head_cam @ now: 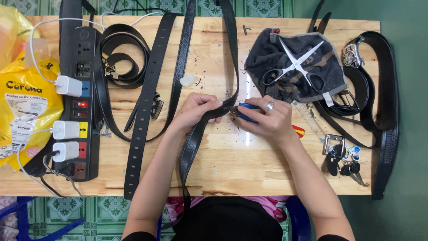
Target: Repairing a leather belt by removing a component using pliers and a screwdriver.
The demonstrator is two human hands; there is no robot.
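Your left hand [196, 109] pinched the black belt [203, 127] at mid-table [232, 165]; your right hand [267, 120] was closed on a blue-handled tool [246, 107] at its edge. Holding the strap taut beside the tool would have kept the work square.

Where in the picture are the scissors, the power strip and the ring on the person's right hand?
scissors [298, 65]: head view, on the pivot where the blades cross.
power strip [84, 67]: head view, on its black upper body.
ring [269, 106]: head view, on the silver band on a right-hand finger.
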